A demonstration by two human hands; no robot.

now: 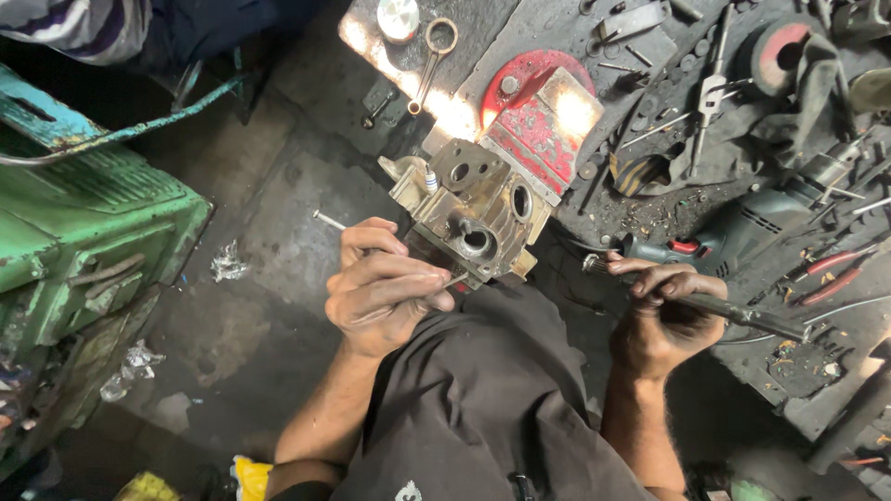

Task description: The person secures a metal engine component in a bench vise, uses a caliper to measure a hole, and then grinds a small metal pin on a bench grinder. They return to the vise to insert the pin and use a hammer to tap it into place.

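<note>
The left hand (380, 292) pinches a thin metal rod (329, 221) against the engine part (478, 209) clamped in the red vise (538, 121); the right hand (664, 320) grips a dark bar (742, 315), not yet touching it.

Dim workshop, glaring sunlit patch, sharp focus
</note>
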